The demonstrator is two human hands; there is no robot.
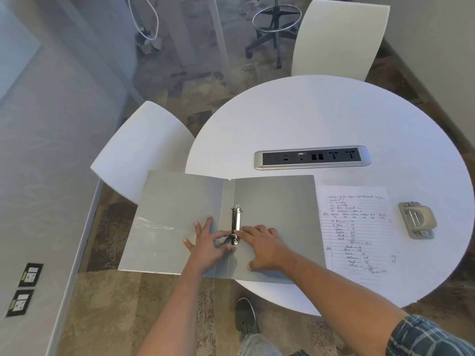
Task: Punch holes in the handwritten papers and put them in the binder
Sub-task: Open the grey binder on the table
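A grey binder (pixel 277 201) lies open and flat at the left of the round white table (pixel 321 116), its left cover hanging over the table's edge. Its metal ring mechanism (pixel 236 222) runs along the spine. My left hand (pixel 208 246) and my right hand (pixel 264 246) meet at the near ring, fingertips pinching it from both sides. To the right of the binder lies a lined handwritten paper (pixel 357 232). Further right sits a beige hole punch (pixel 417 219), untouched.
A silver power and socket strip (pixel 312 157) is set into the table behind the binder. Two white chairs stand close: one at the left (pixel 138 150), one at the back (pixel 339 39). My shoe (pixel 245 317) shows below the table's near edge.
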